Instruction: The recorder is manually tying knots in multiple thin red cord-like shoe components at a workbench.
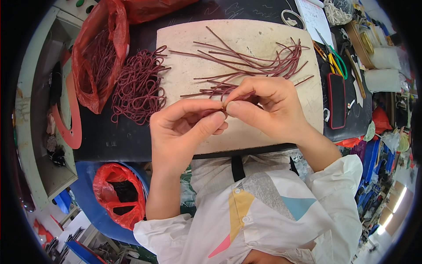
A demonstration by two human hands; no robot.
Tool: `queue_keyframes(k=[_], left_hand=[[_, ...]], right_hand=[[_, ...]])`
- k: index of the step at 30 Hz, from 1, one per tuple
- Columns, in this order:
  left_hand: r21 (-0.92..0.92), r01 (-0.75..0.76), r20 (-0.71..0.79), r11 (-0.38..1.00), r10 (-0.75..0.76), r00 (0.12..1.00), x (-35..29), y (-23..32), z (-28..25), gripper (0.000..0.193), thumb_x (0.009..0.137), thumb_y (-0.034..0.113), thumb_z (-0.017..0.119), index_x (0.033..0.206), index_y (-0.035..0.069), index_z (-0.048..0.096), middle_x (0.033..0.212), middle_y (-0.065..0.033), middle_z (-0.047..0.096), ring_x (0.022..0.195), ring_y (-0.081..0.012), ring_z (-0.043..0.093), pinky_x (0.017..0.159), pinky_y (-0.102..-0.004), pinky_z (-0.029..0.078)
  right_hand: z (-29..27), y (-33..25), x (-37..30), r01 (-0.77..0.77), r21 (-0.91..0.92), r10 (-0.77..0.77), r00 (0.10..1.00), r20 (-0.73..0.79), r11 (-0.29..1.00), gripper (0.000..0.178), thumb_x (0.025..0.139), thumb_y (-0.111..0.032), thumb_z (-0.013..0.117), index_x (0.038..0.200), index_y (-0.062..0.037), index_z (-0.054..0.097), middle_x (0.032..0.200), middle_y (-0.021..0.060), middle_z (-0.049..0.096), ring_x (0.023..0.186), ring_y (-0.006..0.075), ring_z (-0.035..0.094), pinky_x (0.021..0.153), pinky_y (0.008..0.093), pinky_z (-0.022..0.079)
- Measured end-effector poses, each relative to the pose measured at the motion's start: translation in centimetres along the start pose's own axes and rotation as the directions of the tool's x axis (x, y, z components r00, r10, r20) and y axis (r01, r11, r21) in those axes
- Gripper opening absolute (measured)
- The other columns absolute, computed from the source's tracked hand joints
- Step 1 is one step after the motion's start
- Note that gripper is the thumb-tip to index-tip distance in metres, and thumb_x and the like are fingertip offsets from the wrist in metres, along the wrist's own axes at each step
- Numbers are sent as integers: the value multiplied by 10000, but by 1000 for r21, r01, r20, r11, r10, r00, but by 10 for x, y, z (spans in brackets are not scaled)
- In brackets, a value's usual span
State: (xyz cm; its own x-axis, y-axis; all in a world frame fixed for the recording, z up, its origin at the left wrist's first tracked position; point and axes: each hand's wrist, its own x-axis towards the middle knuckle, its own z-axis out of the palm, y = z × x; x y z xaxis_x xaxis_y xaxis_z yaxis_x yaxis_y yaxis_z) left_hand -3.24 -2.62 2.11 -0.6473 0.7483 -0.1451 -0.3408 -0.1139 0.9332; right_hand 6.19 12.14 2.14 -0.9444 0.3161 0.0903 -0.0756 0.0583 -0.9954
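My left hand (187, 125) and my right hand (272, 105) meet fingertip to fingertip over the front half of a pale board (246, 134). Both pinch a thin dark red cord, which shows only in short bits; its ends are hidden by my fingers. Just beyond them, a loose bunch of cut dark red cords (263, 66) lies fanned across the board. To the left of the board sits a tangled heap of looped cord (140, 83) in the same colour.
A red plastic bag (81, 83) with more cord stands at the far left. Right of the board lie green-handled scissors (338, 61), yellow-handled tools (333, 65) and a red-edged phone (336, 101). A blue bin (83, 189) lined with a red bag stands below the table's left front.
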Motion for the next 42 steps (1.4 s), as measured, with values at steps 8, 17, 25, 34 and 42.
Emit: queue_keyframes(k=[8,17,25,34,42], left_hand=[[76,-186,-154,979,196,968,-6,-5,-6,152,747,-90,598,895,-66,575,780,-110,616,695,-140,617,639,-245,518],[-110,-220,-144,969,203,969,-4,-29,8,182,758,-100,587,937,-75,569,826,-124,619,726,-143,610,680,-251,516],[-32,-164,-164,986,156,974,-9,-29,4,148,763,-71,599,910,-77,590,805,-102,620,712,-136,602,671,-226,496],[120,220,101,968,-232,967,-19,-28,5,107,739,-17,644,831,-60,611,755,-69,617,669,-95,582,608,-200,473],[-516,4,-72,857,-48,996,-20,-24,0,156,769,-43,588,925,-31,576,837,-115,608,681,-135,586,603,-216,490]], right_hand=[[-18,-12,-1,308,-762,-263,947,186,570,47,740,-76,658,744,-38,629,750,34,624,620,80,564,529,229,433],[4,-4,1,-340,616,358,928,99,710,130,769,-47,638,849,4,548,758,77,611,661,120,594,598,223,494],[16,16,-8,-106,355,180,967,-182,929,189,736,-52,666,874,-5,545,810,74,615,753,128,600,652,233,476],[-3,-20,19,180,-296,-139,978,156,938,252,704,-70,648,940,9,610,817,83,641,733,150,612,657,255,477],[-4,24,4,271,-488,-353,932,-82,830,127,683,-119,681,783,-45,663,732,60,622,670,175,591,602,257,455]])
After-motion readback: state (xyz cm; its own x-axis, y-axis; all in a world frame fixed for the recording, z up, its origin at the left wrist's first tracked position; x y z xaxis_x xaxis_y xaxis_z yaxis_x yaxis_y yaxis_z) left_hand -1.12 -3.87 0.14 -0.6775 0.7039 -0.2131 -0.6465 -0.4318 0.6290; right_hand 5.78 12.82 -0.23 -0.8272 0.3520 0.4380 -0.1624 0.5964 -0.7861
